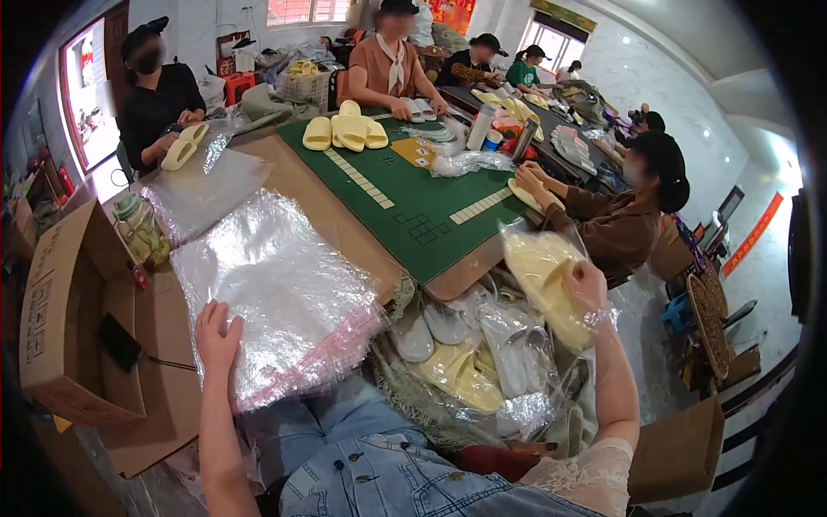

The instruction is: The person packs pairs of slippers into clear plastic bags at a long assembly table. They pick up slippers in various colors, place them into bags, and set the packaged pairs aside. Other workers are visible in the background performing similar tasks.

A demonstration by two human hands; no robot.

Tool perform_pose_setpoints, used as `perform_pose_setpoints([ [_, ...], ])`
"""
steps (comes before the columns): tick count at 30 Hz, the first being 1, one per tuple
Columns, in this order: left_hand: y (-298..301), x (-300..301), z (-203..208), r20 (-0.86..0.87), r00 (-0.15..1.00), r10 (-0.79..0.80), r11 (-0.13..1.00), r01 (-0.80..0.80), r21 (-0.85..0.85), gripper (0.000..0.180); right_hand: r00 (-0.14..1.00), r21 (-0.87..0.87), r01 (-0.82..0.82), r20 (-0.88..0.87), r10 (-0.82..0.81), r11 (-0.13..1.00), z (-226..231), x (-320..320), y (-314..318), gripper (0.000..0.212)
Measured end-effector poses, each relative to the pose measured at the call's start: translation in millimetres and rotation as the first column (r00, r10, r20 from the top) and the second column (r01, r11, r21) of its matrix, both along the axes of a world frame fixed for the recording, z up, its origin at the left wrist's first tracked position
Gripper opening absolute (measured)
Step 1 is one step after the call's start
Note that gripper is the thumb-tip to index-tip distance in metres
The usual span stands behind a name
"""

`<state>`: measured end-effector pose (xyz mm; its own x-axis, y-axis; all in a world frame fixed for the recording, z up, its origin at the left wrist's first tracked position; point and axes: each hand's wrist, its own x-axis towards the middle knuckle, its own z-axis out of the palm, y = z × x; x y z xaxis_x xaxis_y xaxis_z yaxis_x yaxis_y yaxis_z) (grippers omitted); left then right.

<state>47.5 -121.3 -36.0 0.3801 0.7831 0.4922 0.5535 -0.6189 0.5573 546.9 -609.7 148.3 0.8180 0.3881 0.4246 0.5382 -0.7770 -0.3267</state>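
Observation:
My left hand (217, 334) lies open, fingers apart, on the left edge of a stack of clear plastic bags (280, 276) with pink lower edges. The stack rests over the near table edge and my lap. Off to the right, my raised right hand (587, 291) is closed on a clear bag of pale yellow slippers (544, 263). Below it sits an open woven sack (401, 379) with several bagged slippers inside, among them grey slippers (515, 340) and yellow slippers (461, 379).
An open cardboard box (82, 319) stands left, beside a glass jar (142, 228). Ahead is a green-topped table (370, 215) with unwrapped yellow slippers (345, 129) and white tiles (357, 177). Several people work around the tables; one person (616, 211) sits close at right.

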Motion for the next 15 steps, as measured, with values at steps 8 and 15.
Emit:
perform_pose_setpoints([
  [8,-2,4,4,0.004,1.0,-0.011,1.0,0.011,-0.002,0.041,0.864,-0.364,0.062,-0.447,-0.232,0.929,-145,108,-38,0.038],
  [15,-1,-8,7,-0.019,1.0,0.007,1.0,-0.007,-0.001,0.037,0.815,-0.262,-0.028,-0.565,-0.13,0.965,-260,151,61,0.045],
])
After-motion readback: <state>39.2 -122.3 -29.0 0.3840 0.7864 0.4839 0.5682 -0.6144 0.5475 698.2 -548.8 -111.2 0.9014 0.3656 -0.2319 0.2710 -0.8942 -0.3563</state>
